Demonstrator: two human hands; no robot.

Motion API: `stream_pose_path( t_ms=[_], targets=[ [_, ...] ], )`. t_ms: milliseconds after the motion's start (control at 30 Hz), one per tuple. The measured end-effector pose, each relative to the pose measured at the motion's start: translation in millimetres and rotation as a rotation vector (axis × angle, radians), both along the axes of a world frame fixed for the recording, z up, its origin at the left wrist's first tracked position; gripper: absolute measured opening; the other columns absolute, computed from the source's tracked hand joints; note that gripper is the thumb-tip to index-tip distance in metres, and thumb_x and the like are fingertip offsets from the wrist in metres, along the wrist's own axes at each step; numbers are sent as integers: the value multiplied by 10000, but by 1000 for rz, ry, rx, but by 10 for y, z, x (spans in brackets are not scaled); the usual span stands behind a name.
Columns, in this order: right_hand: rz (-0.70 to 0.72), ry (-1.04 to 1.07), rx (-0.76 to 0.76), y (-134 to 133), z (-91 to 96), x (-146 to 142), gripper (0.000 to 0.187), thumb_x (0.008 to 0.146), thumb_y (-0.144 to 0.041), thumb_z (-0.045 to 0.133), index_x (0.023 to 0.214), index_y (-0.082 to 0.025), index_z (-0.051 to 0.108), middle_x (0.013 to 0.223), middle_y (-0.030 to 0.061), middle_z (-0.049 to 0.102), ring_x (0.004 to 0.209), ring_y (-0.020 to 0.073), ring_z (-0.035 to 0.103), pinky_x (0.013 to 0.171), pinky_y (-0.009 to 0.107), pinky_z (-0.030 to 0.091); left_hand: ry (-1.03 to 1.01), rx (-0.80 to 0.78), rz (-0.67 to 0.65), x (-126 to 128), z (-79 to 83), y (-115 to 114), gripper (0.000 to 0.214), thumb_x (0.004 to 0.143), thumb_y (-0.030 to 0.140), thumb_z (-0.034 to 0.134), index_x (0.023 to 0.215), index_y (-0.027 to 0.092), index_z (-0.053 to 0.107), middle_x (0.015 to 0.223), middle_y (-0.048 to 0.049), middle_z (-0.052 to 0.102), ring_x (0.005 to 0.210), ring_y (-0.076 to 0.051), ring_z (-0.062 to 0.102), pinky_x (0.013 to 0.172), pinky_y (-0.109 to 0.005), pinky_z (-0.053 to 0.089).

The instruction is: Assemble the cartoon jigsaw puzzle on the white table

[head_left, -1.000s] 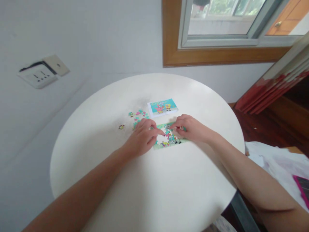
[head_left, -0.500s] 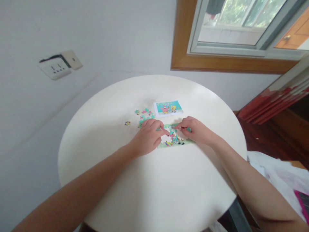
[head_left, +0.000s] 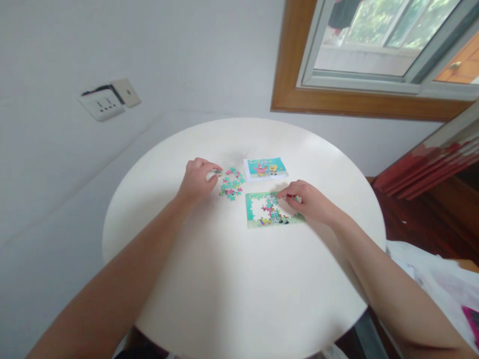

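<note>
A partly assembled jigsaw puzzle [head_left: 250, 219] lies on the white round table [head_left: 239, 279], its teal and green border framing cartoon figures and pale gaps. My right hand [head_left: 305, 199] rests over its upper right part, fingers curled and fingertips at the puzzle; whatever is between them is too small to make out. Left of the puzzle, a heap of loose puzzle pieces [head_left: 232, 183] in teal and pink is spread out. At that heap's left edge my left hand [head_left: 198, 179] is closed, thumb and forefinger pinching a small puzzle piece [head_left: 216, 172].
Behind the puzzle lies a picture card [head_left: 266, 168] with a pink and a yellow cartoon figure. A wall with a socket [head_left: 102, 103] and a wood-framed window [head_left: 299, 99] borders the table's far side. A red and white curtain [head_left: 415, 169] hangs at the right.
My left hand has moved from the puzzle to the left side of the loose pieces and pinches one there. My right hand stays over the puzzle. The view has shifted slightly.
</note>
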State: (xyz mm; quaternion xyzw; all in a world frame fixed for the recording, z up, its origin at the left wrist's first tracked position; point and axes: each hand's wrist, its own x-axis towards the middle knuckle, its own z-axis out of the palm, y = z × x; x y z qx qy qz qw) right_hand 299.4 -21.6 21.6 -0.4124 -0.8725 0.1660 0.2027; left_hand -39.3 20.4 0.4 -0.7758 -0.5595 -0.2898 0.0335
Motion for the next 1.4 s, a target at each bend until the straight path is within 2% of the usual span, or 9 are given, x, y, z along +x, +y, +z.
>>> stream_pose_path(
  t_ms=[167, 300, 433, 533, 700, 867, 1000, 1400],
  targets=[
    [-18, 3, -4, 7, 3, 9, 313, 837, -114, 502, 1003, -193, 756, 867, 57, 719, 853, 206, 608, 819, 328, 465, 36, -33, -39, 64, -58, 1, 285, 854, 290, 518, 1056, 217, 705, 994, -75, 569, 1024, -248, 527, 1006, -454, 378],
    [-21, -2, 3, 20, -2, 25, 310, 833, -105, 505, 996, -194, 753, 853, 53, 712, 846, 199, 609, 805, 315, 464, 60, -26, 2, -25, -120, 49, 355, 861, 325, 498, 1134, 199, 687, 1040, -95, 584, 1061, -268, 524, 1020, -462, 374],
    [-23, -10, 7, 21, 2, 32, 318, 816, -88, 509, 998, -187, 750, 854, 52, 712, 840, 199, 611, 801, 314, 462, 131, -34, 48, -93, -212, 93, 469, 891, 247, 414, 1323, 171, 579, 1233, -141, 563, 1192, -287, 473, 1067, -473, 337],
    [-29, -11, -1, 16, 11, 33, 316, 823, -97, 501, 999, -183, 749, 862, 54, 714, 838, 197, 614, 797, 309, 464, 182, -39, 55, -78, -261, 88, 486, 932, 246, 354, 1383, 211, 533, 1348, -138, 507, 1265, -293, 417, 1088, -476, 316],
    [-28, -21, -2, 16, 15, 34, 322, 817, -101, 499, 1002, -182, 749, 856, 57, 712, 840, 195, 617, 773, 294, 471, 221, -85, 36, -52, -253, 58, 461, 918, 210, 373, 1282, 342, 625, 1385, -71, 487, 1243, -292, 432, 1079, -489, 323],
    [-12, -23, -10, 26, -4, 34, 327, 819, -111, 494, 1009, -183, 750, 864, 59, 713, 838, 197, 615, 782, 304, 470, 100, -12, 39, -100, -128, 65, 432, 873, 149, 382, 1099, 276, 727, 1298, -86, 534, 1249, -271, 442, 1096, -461, 320],
    [-5, -36, -12, 33, -20, 31, 346, 815, -100, 489, 1024, -188, 750, 868, 56, 713, 817, 191, 608, 799, 310, 464, 44, 1, 49, -138, -100, 83, 373, 872, 225, 436, 1146, 248, 688, 1206, -102, 571, 1224, -266, 467, 1092, -475, 319],
    [-12, -31, -20, 24, 2, 33, 330, 814, -91, 497, 1007, -178, 751, 867, 60, 713, 827, 189, 616, 765, 285, 465, 138, -90, 90, -183, -222, 108, 394, 893, 325, 462, 1241, 251, 632, 1283, -105, 550, 1253, -281, 436, 1095, -466, 299]
  ],
)
